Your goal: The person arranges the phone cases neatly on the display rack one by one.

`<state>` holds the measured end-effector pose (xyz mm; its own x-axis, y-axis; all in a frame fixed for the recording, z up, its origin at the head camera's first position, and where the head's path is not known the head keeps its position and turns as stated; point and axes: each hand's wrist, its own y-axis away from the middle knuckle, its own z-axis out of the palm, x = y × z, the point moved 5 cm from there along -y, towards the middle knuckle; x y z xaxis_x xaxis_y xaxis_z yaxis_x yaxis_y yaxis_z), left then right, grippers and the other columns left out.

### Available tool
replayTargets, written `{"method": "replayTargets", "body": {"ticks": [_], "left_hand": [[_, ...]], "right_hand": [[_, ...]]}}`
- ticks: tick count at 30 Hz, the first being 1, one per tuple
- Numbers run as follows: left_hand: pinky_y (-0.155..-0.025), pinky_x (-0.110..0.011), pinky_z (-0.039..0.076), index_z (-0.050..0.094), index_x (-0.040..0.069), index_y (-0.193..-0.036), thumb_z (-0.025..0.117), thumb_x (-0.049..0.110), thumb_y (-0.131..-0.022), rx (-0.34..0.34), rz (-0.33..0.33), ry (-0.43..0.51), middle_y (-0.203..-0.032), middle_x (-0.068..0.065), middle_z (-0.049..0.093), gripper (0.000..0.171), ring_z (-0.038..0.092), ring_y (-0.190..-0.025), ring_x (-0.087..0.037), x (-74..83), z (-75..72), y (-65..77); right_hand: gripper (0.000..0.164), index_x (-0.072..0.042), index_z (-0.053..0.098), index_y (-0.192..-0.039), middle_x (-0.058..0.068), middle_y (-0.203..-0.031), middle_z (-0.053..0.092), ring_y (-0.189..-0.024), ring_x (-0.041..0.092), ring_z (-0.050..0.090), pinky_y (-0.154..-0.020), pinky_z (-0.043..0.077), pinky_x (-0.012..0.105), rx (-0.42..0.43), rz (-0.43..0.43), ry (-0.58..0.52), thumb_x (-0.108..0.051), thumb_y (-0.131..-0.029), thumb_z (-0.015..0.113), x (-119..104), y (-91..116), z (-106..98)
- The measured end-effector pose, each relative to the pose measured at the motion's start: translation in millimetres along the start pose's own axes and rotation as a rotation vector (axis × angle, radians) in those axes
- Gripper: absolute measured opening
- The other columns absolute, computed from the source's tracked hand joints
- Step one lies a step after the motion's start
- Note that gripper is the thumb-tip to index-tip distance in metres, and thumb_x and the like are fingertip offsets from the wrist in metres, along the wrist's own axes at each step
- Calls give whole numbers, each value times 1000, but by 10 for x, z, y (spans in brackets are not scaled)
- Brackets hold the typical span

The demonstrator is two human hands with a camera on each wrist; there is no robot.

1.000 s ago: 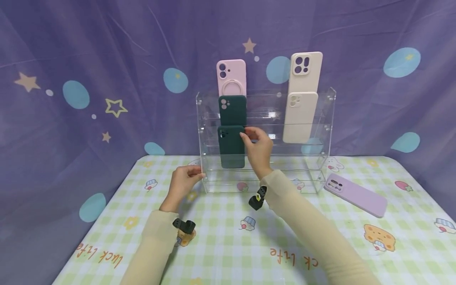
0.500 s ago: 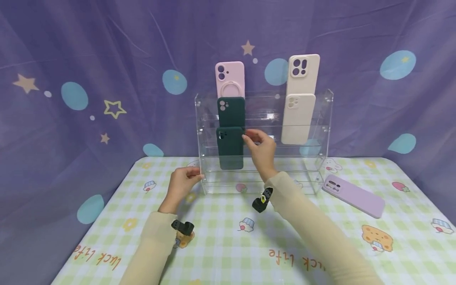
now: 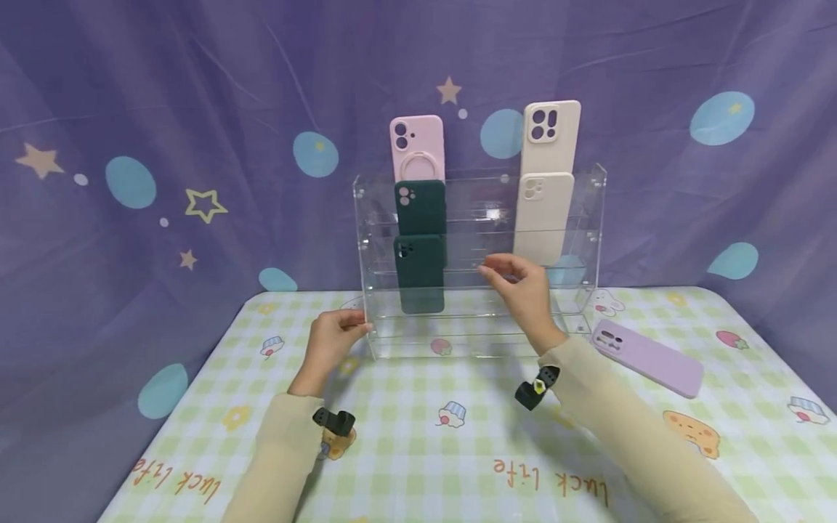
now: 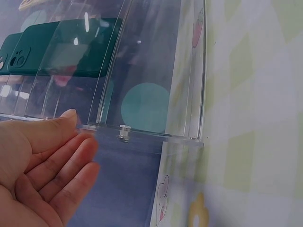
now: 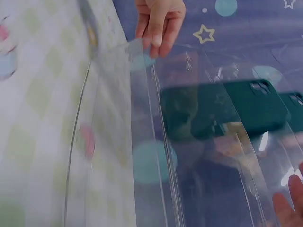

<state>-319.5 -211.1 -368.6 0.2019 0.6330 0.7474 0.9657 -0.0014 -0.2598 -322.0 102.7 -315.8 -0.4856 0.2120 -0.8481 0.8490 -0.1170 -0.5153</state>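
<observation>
My left hand [image 3: 333, 341] pinches the left side panel of a clear tiered display stand [image 3: 471, 301] between thumb and fingers. To the front of the stand's middle, my right hand [image 3: 523, 294] holds nothing, thumb and forefinger slightly bent and apart. A dark green phone case [image 3: 420, 280] leans in a lower tier at the left. Above it stand a second green case [image 3: 420, 205] and a pink case [image 3: 428, 142] with a ring. The left wrist view shows the thumb [image 4: 57, 126] at the panel's edge, close to the lower green case [image 4: 75, 47].
Two cream phone cases, an upper one [image 3: 564, 142] and a lower one [image 3: 543, 225], lean on the stand's right side. A lilac phone case [image 3: 650, 359] lies on the checked tablecloth [image 3: 405, 450] to the right. Behind hangs a purple curtain [image 3: 261, 94].
My right hand has let go of the lower green phone case's right edge and moved to the right and slightly down. The case stays in its tier. The left hand keeps its place.
</observation>
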Motion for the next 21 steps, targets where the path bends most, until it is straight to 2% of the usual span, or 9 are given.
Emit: {"method": "replayTargets", "body": {"ticks": [4,6,9,12,16,18,21], "left_hand": [[-78,-39,55,69,-3,-104,72,11,-83,-1,1,14,-96,-15,71,26,68,-85,-28,-9,-9,-2],[-78,-38,55,70,-2,-103,73,12,-83,-3,0,17,-95,-15,72,25,68,-85,-27,-13,-9,-4],[-79,-38,55,70,-2,-103,73,11,-83,-1,-1,24,-95,-15,72,25,68,-85,-27,-25,3,-4],[-78,-38,55,70,-3,-103,73,10,-82,10,-1,25,-95,-15,72,25,68,-85,-27,-36,-5,-3],[-78,-38,55,70,-4,-102,73,9,-82,16,6,35,-94,-17,71,24,69,-85,-28,-22,-7,4],[-78,-38,55,70,-4,-102,73,8,-82,13,8,41,-94,-17,71,24,69,-85,-28,-15,-3,6],[-78,-38,55,70,-4,-102,73,8,-81,11,15,44,-94,-17,71,24,69,-84,-29,-13,1,-1]], "right_hand": [[27,4,66,-107,20,-107,67,-86,-3,62,-79,51,15,-147,0,37,-10,-85,70,-6,142,-299],[27,3,65,-109,19,-109,66,-88,-2,62,-79,51,15,-215,-17,77,-10,-86,69,56,230,-460],[24,1,66,-108,17,-110,66,-91,2,64,-76,53,17,-291,-36,106,-9,-86,69,265,339,-717],[23,2,65,-109,11,-112,66,-95,3,64,-77,53,19,-385,-38,90,-2,-86,67,388,446,-948],[26,5,62,-112,-3,-113,65,-101,1,61,-81,52,20,-535,-14,72,3,-86,64,525,573,-1250],[27,6,61,-114,-7,-113,64,-103,0,59,-82,51,18,-588,6,85,3,-87,63,585,622,-1392],[28,5,61,-114,-10,-113,65,-104,-1,59,-82,50,16,-623,10,133,4,-86,63,661,645,-1580]]}}
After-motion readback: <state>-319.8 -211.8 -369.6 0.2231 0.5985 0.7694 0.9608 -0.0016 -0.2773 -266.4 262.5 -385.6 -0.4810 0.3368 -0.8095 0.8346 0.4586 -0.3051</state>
